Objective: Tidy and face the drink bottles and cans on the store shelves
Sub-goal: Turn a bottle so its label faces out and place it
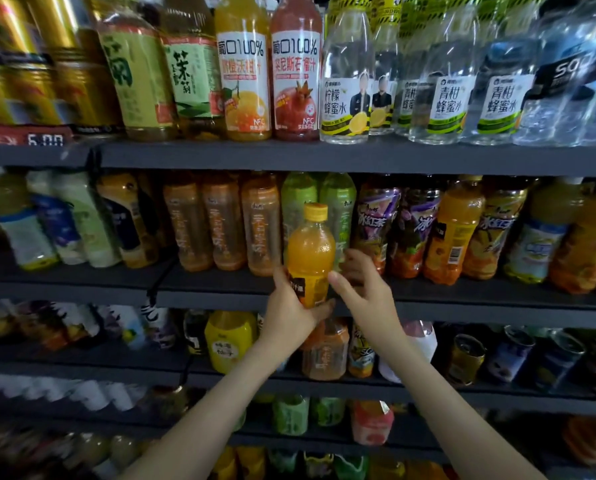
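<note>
An orange juice bottle [310,251] with a yellow cap stands upright in front of the second shelf's edge [203,297]. My left hand [289,313] grips its lower labelled part from the left and below. My right hand [362,292] is just right of the bottle, thumb tip against its side, fingers loosely curled and not round it. Behind it stand two green tea bottles [338,202]. A matching orange bottle [452,230] stands further right, its barcode facing out.
The top shelf [289,155] holds gold cans, tea, juice and clear honey-water bottles. Amber tea bottles [223,223] and purple iced-tea bottles [376,220] flank the held bottle. Lower shelves carry more bottles and cans [466,358], partly hidden by my forearms.
</note>
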